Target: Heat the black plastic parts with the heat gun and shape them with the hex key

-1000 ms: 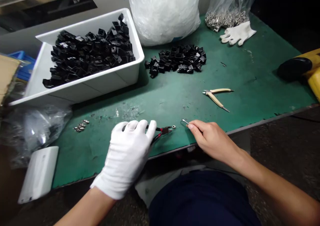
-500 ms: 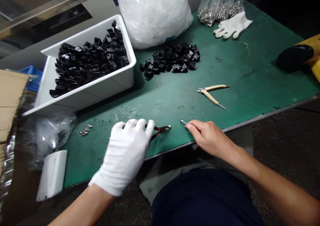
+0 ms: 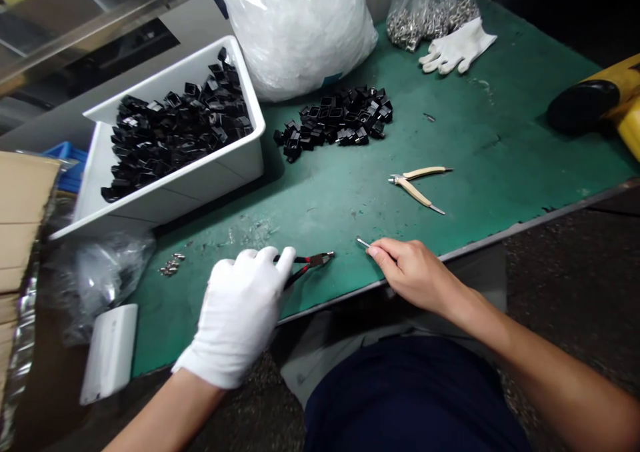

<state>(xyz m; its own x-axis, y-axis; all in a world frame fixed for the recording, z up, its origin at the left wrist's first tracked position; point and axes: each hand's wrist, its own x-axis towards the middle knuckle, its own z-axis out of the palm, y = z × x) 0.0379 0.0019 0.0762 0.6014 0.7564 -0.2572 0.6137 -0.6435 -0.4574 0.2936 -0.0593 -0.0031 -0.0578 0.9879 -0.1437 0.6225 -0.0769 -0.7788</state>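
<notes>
My left hand (image 3: 239, 312), in a white glove, is closed around red-and-black handled pliers (image 3: 316, 260). A small shiny metal piece (image 3: 330, 255) sits at the jaws of these pliers. Bare and pinched together, my right hand (image 3: 413, 265) holds a thin metal part (image 3: 363, 243) that points left toward the pliers, with a gap between the two. Several small metal pieces (image 3: 171, 265) lie left of the glove. Cream-handled cutters (image 3: 417, 183) rest spread on the green table (image 3: 340, 199), beyond my right hand.
At the back left stands a white bin (image 3: 210, 165) of black parts. Loose black parts (image 3: 335, 119) lie before a big plastic bag (image 3: 300, 32). A spare glove (image 3: 457, 49), a bag of metal parts (image 3: 430, 22), a yellow-and-black object (image 3: 585, 102) and a white box (image 3: 110, 352) are around.
My left hand and the pliers have shifted slightly left and away from my right hand. The whole view has also moved a little.
</notes>
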